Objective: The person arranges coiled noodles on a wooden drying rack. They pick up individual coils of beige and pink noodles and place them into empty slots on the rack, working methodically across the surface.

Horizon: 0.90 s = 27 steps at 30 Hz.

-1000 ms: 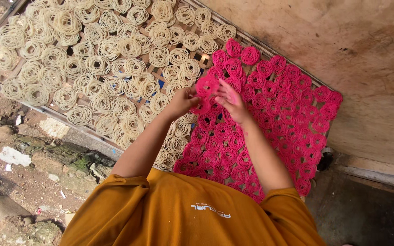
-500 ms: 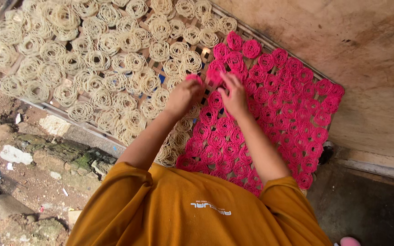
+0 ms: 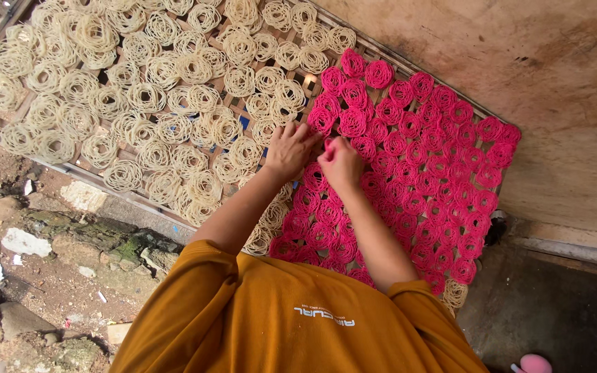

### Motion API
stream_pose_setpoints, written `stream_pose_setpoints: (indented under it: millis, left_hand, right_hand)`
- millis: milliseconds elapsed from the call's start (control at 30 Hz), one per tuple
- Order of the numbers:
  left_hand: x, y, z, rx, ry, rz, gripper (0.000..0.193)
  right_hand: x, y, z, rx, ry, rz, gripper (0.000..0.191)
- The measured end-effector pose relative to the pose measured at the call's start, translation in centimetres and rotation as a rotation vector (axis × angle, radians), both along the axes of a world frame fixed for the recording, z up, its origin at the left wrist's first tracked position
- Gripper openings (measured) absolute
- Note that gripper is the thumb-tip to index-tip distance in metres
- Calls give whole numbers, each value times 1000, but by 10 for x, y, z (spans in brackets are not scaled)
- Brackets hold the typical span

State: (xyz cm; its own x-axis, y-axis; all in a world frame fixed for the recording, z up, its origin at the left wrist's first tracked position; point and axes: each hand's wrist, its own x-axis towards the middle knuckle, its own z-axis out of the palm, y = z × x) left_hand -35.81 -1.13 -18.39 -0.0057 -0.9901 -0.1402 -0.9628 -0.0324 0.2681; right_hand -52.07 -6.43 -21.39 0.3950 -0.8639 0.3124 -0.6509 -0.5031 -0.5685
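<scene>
The pink noodle coils lie flat on the woven drying rack, forming a patch whose long axis runs from the near edge diagonally up and right. The left hand and right hand have drawn closer together than half a second ago, fingers curled, pinching a coil at the patch's left border. Pale cream coils fill the rack's left.
</scene>
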Motion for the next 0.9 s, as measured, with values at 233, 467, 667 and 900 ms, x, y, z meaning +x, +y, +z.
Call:
stream_pose_setpoints:
  millis: [233,467,667,900]
  left_hand:
    - [-2,4,2,-204,-56,23,43]
    - [-24,32,-19,-166,104,133,38]
    - [-44,38,-43,-164,-118,18,26]
    - [-45,19,-24,76,141,80,32]
  right_hand:
    - [-77,-27,37,354,-792,13,10]
    - [-47,-36,22,904,-722,-24,12]
    - [-62,-4,-16,268,44,45,33]
    - [-61,5,-24,23,301,-29,23]
